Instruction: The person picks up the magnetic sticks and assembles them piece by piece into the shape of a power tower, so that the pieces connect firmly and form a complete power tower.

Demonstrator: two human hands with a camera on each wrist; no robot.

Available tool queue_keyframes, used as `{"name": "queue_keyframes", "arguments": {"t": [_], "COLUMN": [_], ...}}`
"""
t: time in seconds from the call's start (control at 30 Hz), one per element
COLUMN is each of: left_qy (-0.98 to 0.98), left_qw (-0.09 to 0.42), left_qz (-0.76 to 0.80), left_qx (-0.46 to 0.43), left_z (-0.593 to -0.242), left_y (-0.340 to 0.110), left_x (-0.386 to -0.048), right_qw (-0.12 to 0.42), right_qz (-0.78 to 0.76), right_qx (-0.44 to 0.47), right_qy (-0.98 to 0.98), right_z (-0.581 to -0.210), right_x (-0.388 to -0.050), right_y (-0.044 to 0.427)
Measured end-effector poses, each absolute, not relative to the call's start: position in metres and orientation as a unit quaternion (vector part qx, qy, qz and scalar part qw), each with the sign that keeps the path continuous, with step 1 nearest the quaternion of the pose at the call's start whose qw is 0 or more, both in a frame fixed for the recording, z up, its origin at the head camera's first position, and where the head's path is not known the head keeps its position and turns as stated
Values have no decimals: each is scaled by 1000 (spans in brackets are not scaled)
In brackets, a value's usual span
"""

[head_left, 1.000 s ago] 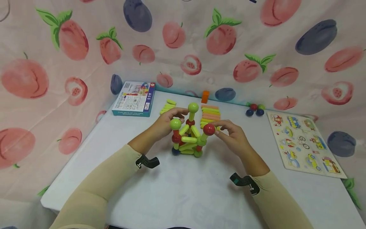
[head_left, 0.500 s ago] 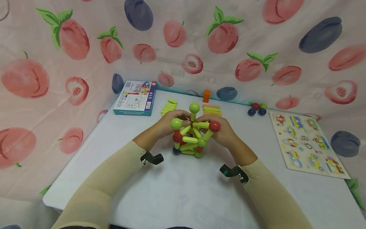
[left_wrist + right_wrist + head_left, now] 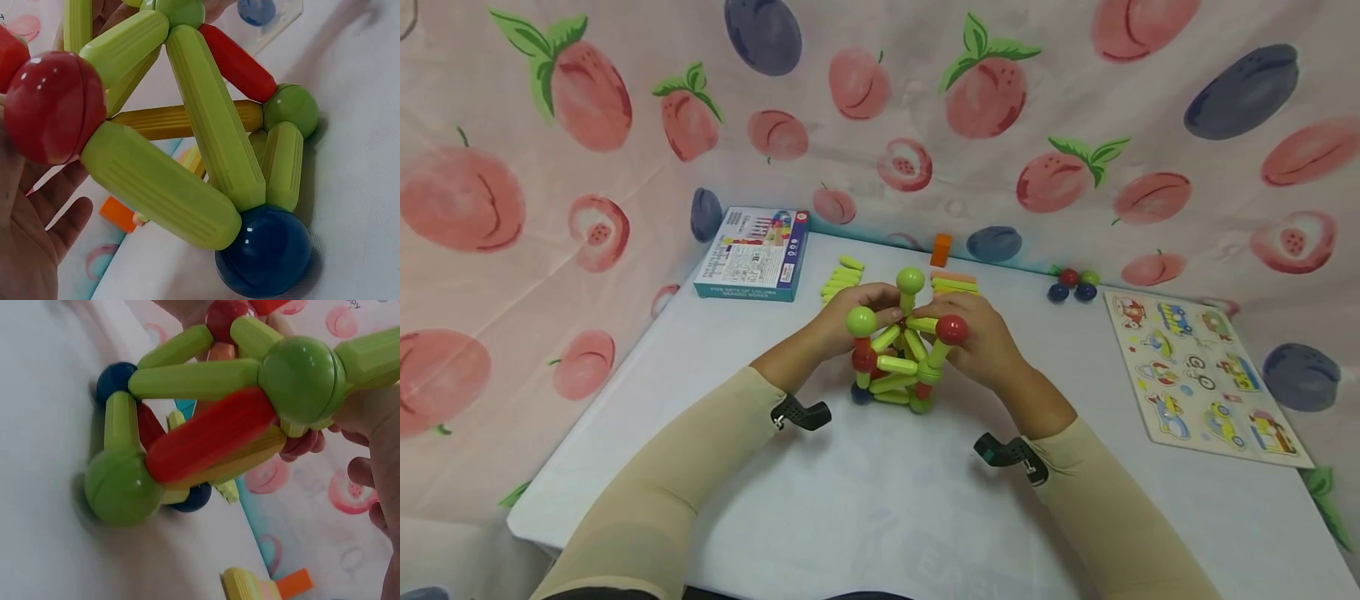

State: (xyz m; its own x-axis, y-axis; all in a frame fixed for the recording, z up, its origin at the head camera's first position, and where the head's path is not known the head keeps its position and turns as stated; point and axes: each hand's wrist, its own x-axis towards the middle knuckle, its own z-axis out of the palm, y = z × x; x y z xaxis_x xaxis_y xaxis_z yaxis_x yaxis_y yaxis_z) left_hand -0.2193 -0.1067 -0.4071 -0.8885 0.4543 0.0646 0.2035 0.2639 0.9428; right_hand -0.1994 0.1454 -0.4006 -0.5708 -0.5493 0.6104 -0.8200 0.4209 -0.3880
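A stick-and-ball frame (image 3: pixel 896 365) stands on the table between your two hands, touching both. Lime, red and yellow sticks link its balls. On your side, low and nearer your left hand, a blue ball (image 3: pixel 263 251) rests on the tabletop. Above it sits a red joint, topped by a short red stick and a green ball (image 3: pixel 861 322). Nearer your right hand, a lime stick rises from a green joint to a glossy red ball (image 3: pixel 951 329), and another green ball (image 3: pixel 911 280) stands highest, at the far corner, between your hands.

Your left hand (image 3: pixel 847 321) and right hand (image 3: pixel 983 340) come close together at that far corner, thumbs and fingers curled around parts of the frame; the exact points of contact are partly hidden. Beige sleeves (image 3: pixel 700 467) cover both arms, with a black strap (image 3: pixel 801 412) at each wrist.

Just beyond your left hand lie loose lime sticks (image 3: pixel 844 277); beyond your right, orange and yellow-green sticks (image 3: pixel 953 282), partly covered by it. Farther off, between the two, is an orange block (image 3: pixel 941 250). A flat box (image 3: pixel 751 254) lies beyond and left of your left hand. Right of your right hand are clustered balls (image 3: pixel 1070 285) and a picture board (image 3: pixel 1206 375). The white table (image 3: pixel 880 517) meets a peach-print cloth (image 3: pixel 625 175) beyond your hands
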Motion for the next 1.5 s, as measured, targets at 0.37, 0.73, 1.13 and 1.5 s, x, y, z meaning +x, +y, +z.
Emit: {"name": "queue_keyframes", "arguments": {"t": [0.37,0.73,1.13,1.5], "left_qy": [783,786,785,795], "left_qw": [136,172,171,174], "left_qz": [563,547,550,537], "left_qx": [227,230,228,223], "left_z": [-407,-411,-410,-409], "left_y": [-108,-113,-112,-107], "left_x": [-223,-233,-231,-232], "right_qw": [85,254,243,228], "right_qz": [590,406,413,406], "right_qx": [135,219,204,184], "right_qy": [-792,-850,-854,-866], "right_z": [-421,-429,-426,-428], "right_x": [-142,-113,-106,-103], "right_y": [147,129,126,129]}}
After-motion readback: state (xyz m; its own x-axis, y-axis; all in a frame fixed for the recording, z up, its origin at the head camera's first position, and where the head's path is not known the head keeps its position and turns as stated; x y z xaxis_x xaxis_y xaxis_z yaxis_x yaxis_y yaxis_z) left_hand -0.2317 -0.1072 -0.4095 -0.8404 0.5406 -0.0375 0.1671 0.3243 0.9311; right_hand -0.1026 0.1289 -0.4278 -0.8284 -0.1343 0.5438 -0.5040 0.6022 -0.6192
